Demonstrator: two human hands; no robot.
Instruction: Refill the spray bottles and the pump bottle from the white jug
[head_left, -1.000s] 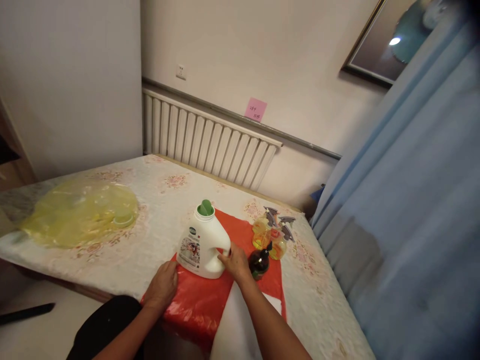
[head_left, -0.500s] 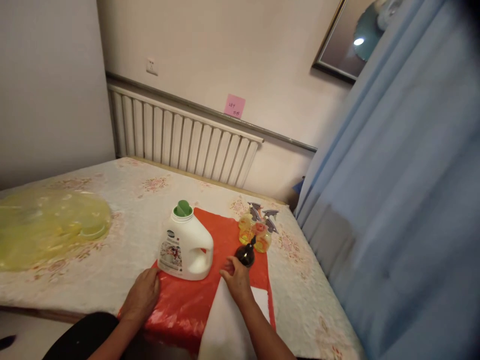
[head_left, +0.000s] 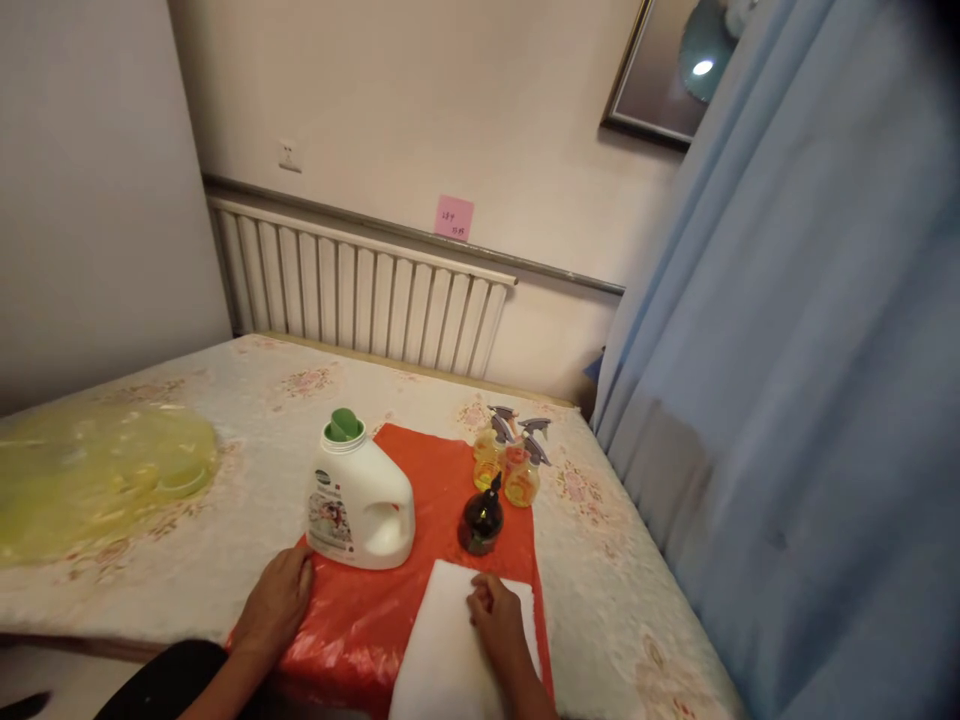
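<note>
Under the right hand (head_left: 499,622) lay a white cloth (head_left: 442,655), the fingers curled loosely on its far edge and pressing it down rather than pinching it; whether any fold was caught between them could not be told. The left hand (head_left: 279,607) rested flat and spread on the near-left corner of the red plastic sheet (head_left: 427,470), holding nothing. Just beyond the left hand's fingertips stood a white detergent jug (head_left: 358,500) with a green cap, upright, its handle turned toward the right hand. Just past the right hand's knuckles stood a small dark bottle (head_left: 481,520), and farther on a cluster of yellow spray bottles (head_left: 510,465). To handle the cloth well, a flat palm with even pressure would keep it from bunching, while the left hand pinned the slippery sheet against the flowered bedcover (head_left: 225,400). The jug's front label carried a round dark logo and a picture, too small to read. A pink sticky note (head_left: 454,217) above the radiator (head_left: 352,300) bore handwriting, perhaps digits, not legible.
</note>
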